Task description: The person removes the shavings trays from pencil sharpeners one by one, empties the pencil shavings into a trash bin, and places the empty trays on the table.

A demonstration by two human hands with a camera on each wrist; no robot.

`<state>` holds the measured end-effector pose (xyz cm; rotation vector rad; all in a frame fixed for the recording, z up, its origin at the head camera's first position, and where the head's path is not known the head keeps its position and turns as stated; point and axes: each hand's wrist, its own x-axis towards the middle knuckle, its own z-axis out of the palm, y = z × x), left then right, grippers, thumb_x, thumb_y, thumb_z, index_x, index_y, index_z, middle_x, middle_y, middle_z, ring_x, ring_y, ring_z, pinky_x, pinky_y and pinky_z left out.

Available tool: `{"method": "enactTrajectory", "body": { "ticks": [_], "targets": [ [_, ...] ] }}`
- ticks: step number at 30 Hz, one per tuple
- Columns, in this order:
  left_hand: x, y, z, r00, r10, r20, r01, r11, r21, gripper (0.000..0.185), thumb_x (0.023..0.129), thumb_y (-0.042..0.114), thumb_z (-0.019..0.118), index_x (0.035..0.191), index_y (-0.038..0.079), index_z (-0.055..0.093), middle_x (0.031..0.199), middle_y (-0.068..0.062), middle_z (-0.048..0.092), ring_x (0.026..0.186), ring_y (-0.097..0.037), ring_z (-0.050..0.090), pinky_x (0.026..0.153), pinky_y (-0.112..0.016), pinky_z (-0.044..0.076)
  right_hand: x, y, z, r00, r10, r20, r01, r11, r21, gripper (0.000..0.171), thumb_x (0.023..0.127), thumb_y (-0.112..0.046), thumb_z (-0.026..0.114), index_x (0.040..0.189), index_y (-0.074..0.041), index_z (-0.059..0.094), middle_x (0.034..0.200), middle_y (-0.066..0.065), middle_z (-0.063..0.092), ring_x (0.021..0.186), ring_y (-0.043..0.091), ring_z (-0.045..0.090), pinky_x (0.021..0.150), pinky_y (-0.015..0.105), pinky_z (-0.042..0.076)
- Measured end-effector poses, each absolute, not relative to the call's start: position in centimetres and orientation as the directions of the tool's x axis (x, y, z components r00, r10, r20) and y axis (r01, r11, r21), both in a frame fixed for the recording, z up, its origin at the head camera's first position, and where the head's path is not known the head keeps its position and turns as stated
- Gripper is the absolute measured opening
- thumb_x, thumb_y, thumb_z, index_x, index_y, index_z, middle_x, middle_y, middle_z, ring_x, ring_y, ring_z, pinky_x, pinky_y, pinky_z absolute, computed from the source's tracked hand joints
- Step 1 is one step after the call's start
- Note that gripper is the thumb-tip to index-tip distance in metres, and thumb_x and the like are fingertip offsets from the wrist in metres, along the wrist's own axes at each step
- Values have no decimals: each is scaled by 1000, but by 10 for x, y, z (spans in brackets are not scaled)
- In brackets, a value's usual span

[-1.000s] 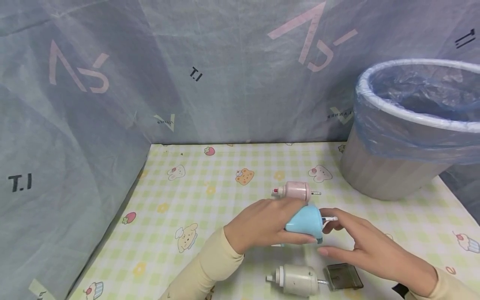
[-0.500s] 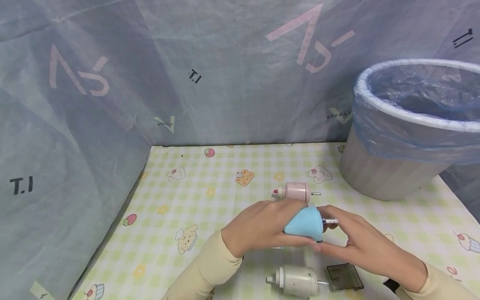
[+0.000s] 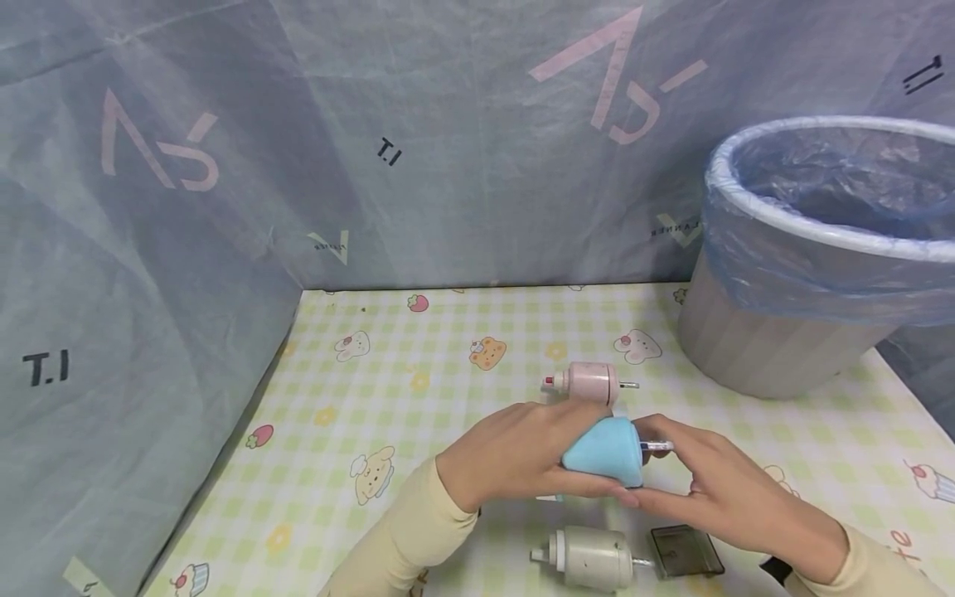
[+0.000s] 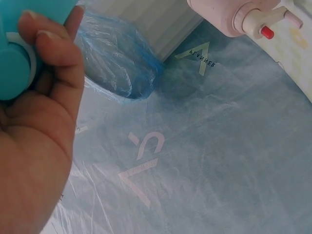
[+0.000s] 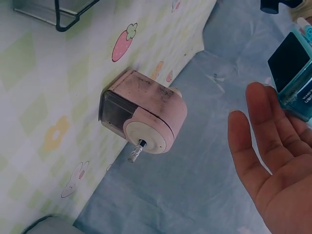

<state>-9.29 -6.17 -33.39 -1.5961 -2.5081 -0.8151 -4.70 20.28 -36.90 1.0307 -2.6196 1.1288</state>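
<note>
Nearest to us, on the near side of the fingers, we see a cream sharpener (image 3: 597, 557) on the checked table (image 3: 448, 398); just to its right, below the right thumb, is a dark see-through tray (image 3: 686, 550). Next we find the left hand (image 3: 525, 452), its fingers wrapped around a blue sharpener (image 3: 608, 456), whose silvery rod (image 3: 656, 446) points right, past those fingers. The right hand (image 3: 734, 485) is at that end: its thumb touches the lower edge, its index finger bends near the far edge, and its outer fingers extend loosely. We cannot tell whether they pinch it. Just beyond the left fingers we see a pink sharpener (image 3: 589, 382). Farther off, to the right of all the fingers, stands a grey bin (image 3: 761, 340) with a blue liner (image 3: 806, 282) over its rim. Farthest from the fingers we see grey-blue cloth (image 3: 448, 166) printed with letters.
</note>
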Motion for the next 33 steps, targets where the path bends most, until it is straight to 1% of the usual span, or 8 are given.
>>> {"method": "enactTrajectory", "body": {
  "ticks": [5,9,13,18,24,31,33],
  "targets": [
    [-93,-63,-330,-452,845,286,852,312,421,50,91,43,86,121,14,59,99,5,61,80,0,54,68,-10,43,-47,205,-369,-746,-560,362,-643,462,-610,53,90,-17,87,132,-30,59,118,-17,69,100,3,66,80,28,55],
    [-95,-62,-330,-444,852,276,847,300,438,49,92,41,85,123,13,59,99,6,60,81,-1,53,68,-10,43,-48,207,-370,-736,-569,366,-640,410,-650,53,90,-11,86,133,-28,59,118,-15,70,100,6,67,82,28,55],
    [-96,-60,-330,-437,855,279,844,282,457,47,92,39,86,121,13,60,97,7,59,80,-1,52,68,-10,42,-48,207,-371,-724,-567,394,-648,361,-671,55,88,-6,86,132,-25,60,117,-12,71,99,7,69,82,27,56],
    [-96,-60,-329,-432,859,274,838,270,474,45,93,39,85,119,14,59,97,7,58,80,0,51,68,-10,42,-49,207,-373,-701,-565,435,-671,318,-670,58,84,-3,88,131,-21,60,116,-10,72,99,9,72,84,27,58],
    [-95,-59,-329,-432,856,284,843,272,464,48,92,40,86,121,14,59,98,7,60,81,0,52,69,-9,42,-49,207,-372,-707,-562,430,-662,311,-682,58,83,-2,88,129,-22,60,113,-10,72,99,9,73,85,29,59],
    [-95,-60,-331,-428,860,277,847,275,456,48,92,40,86,124,14,59,100,7,60,81,1,52,69,-9,42,-49,208,-371,-727,-558,399,-634,325,-702,56,84,-4,88,127,-27,59,111,-14,71,98,8,73,87,31,60],
    [-94,-61,-331,-423,863,275,851,274,449,48,92,40,85,124,14,59,101,7,59,81,1,52,69,-9,42,-49,208,-371,-716,-567,408,-642,307,-702,57,84,-3,88,127,-26,59,111,-13,71,98,9,73,88,30,60]
  ]
}}
